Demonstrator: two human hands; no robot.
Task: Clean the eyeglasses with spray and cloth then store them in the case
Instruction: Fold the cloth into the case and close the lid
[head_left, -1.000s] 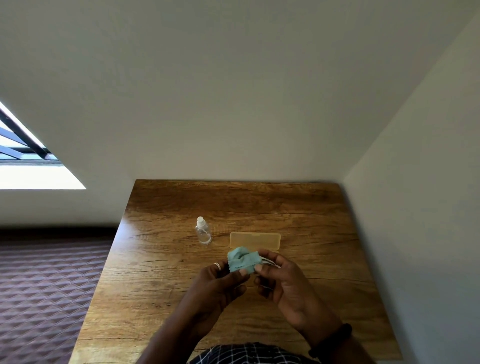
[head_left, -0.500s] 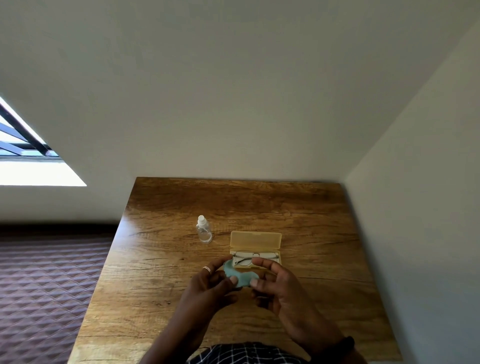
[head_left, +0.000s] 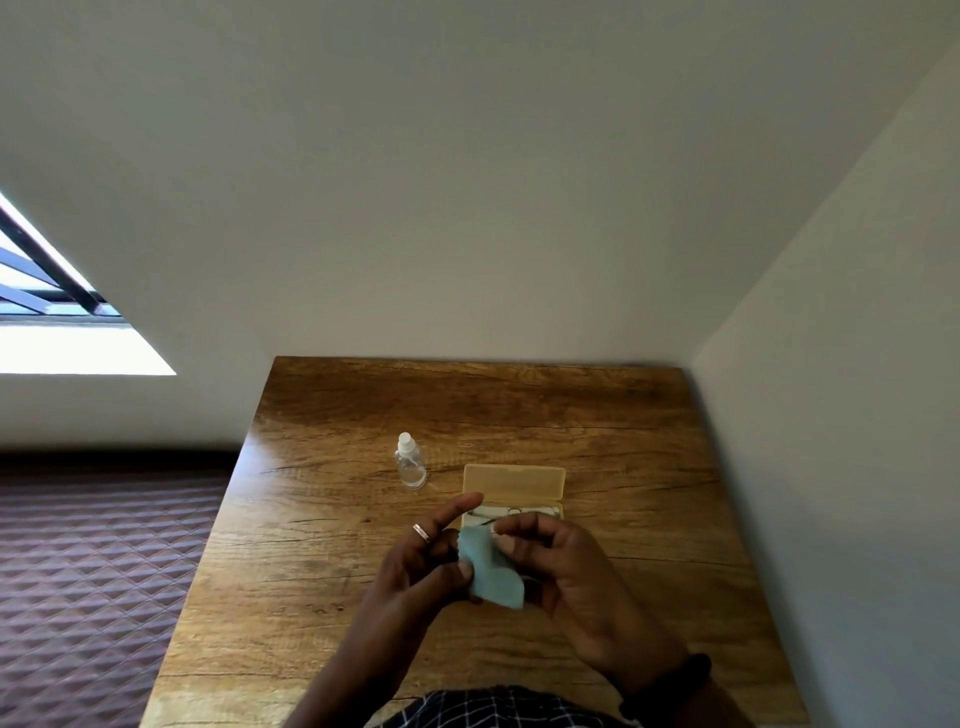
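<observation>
From where I stand I count one table (head_left: 519, 405). Toward its far edge are one spray bottle (head_left: 410, 467) and one open case (head_left: 514, 480) with one pair of eyeglasses (head_left: 511, 513) inside. Nearer the front edge are one cloth (head_left: 488, 571) and two hands, a left hand (head_left: 421, 566) with one ring (head_left: 421, 532) and a right hand (head_left: 566, 566) with one wristband (head_left: 670, 680).

A wooden table (head_left: 649, 441) stands against a pale wall (head_left: 467, 208).

A plain indoor room, likely in a home, though which room cannot be told; a wood-grain table (head_left: 597, 415) stands pushed into the far right corner of bare off-white walls (head_left: 467, 182); a bright window (head_left: 62, 343) with dark bars lies far left; dark diamond-patterned flooring (head_left: 104, 571) spreads near left; a small spray bottle (head_left: 410, 467) and an open glasses case (head_left: 514, 482) sit on the table.
</observation>
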